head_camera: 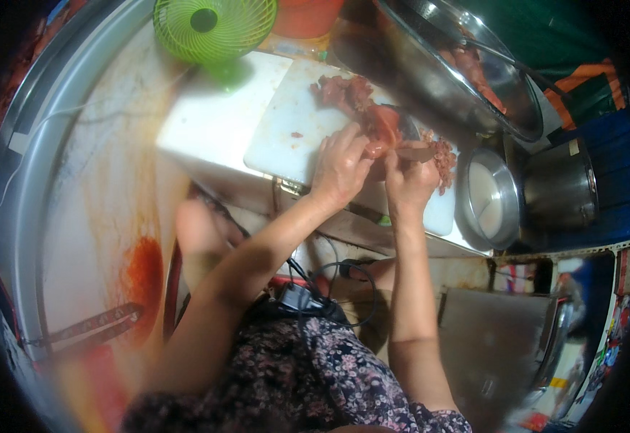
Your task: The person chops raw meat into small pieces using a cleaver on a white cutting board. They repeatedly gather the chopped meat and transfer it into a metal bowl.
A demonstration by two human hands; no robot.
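Observation:
My left hand (342,162) grips the near end of a piece of raw meat (384,122), red and glossy, over a white cutting board (288,108). Close beside it, my right hand (413,181) holds a knife whose short blade (416,155) shows above the fingers; its handle is hidden in the palm. The thumb of that hand rests near the meat. Behind the left hand lies a heap of larger raw meat pieces (344,93). Small cut bits of meat (446,162) are piled to the right of the knife, near the board's right end.
Behind the board stands a large steel basin (434,70) with meat and a long-handled utensil inside. A steel bowl of cloudy liquid (485,197) and a steel pot (558,184) are at right. A green fan (214,24) stands back left; tongs (93,325) lie near a red stain.

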